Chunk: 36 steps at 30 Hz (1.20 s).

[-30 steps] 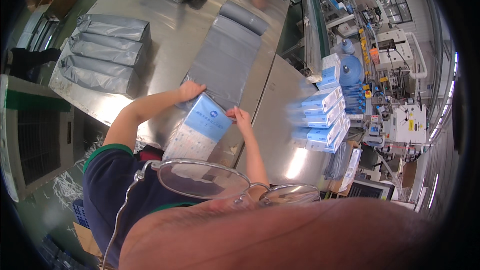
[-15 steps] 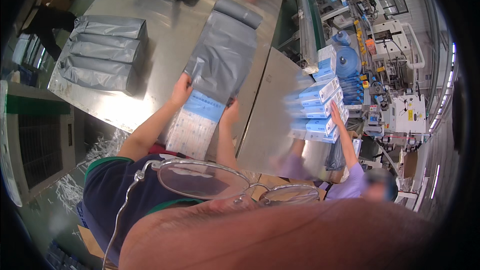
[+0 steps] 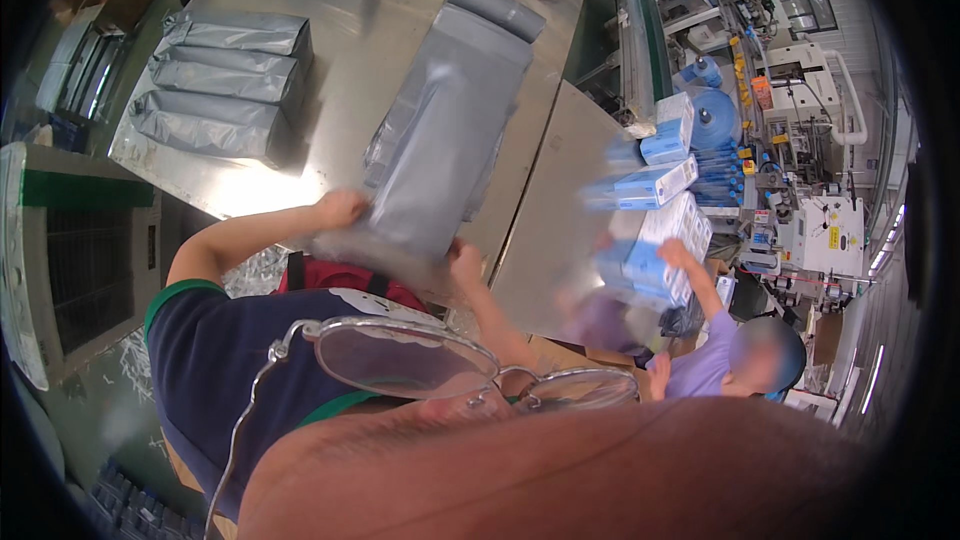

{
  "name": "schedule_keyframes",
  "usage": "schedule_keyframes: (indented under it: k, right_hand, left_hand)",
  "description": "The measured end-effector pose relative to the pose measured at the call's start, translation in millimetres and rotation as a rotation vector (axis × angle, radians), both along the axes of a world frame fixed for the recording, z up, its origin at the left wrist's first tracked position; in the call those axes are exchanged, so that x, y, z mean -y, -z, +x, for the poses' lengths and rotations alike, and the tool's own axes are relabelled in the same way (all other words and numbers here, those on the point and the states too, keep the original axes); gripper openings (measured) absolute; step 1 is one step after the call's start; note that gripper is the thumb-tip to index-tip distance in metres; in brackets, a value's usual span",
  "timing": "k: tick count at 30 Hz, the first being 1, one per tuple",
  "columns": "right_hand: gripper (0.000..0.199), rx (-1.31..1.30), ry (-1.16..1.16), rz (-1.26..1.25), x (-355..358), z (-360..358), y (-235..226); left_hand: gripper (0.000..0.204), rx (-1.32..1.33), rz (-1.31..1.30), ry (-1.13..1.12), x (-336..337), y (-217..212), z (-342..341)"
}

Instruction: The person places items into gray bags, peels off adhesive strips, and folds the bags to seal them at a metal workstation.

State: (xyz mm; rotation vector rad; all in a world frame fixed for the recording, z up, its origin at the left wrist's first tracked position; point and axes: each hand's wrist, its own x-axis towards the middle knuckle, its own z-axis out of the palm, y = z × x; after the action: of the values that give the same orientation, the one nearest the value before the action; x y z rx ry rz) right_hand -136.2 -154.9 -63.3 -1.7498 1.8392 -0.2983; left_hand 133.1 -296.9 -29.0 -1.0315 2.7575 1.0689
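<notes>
A long grey plastic bag [image 3: 440, 150] lies on the metal table in front of me, its near end smeared by motion. At the left corner of that end my left hand [image 3: 343, 208] is closed on the bag's edge. My right hand [image 3: 463, 265], lower and to the right, pinches the opposite edge. More grey bags lie flat beneath it, and their far end curls into a roll [image 3: 495, 8]. The patterned pack with a blue band no longer shows; whether it is inside the bag I cannot tell.
Three filled grey packs [image 3: 220, 85] stand at the table's left [image 3: 345, 50]. On the right, a co-worker's hand [image 3: 680, 255] touches stacked blue-and-white packs [image 3: 645, 250]. A conveyor [image 3: 640, 40] and machinery lie beyond. A red bag [image 3: 350, 278] sits by the near edge.
My left hand has moved left and slightly down, my right hand slightly down. The bag's near end has come toward me, and the patterned pack has gone from sight. The co-worker's packs have shifted.
</notes>
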Motion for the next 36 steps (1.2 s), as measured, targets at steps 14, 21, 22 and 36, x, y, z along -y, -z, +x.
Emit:
schedule_keyframes:
  k: [14,21,22,36]
  right_hand:
    - [0.013,0.517,0.116,-0.452,75.4,124.3,-62.4]
    - [0.012,0.634,0.465,-0.316,18.9,73.6,-25.7]
    - [0.016,0.576,0.487,-0.215,-16.4,50.6,-24.8]
    - [0.065,0.256,0.08,-0.175,36.7,74.3,-66.6]
  left_hand:
    - [0.013,-0.618,0.643,-0.567,-39.3,6.9,4.5]
    - [0.015,-0.746,0.926,-0.433,-33.8,20.5,7.6]
    - [0.015,-0.723,0.874,-0.463,-34.3,23.0,11.6]
    - [0.013,-0.318,0.552,-0.315,-8.6,10.8,9.5]
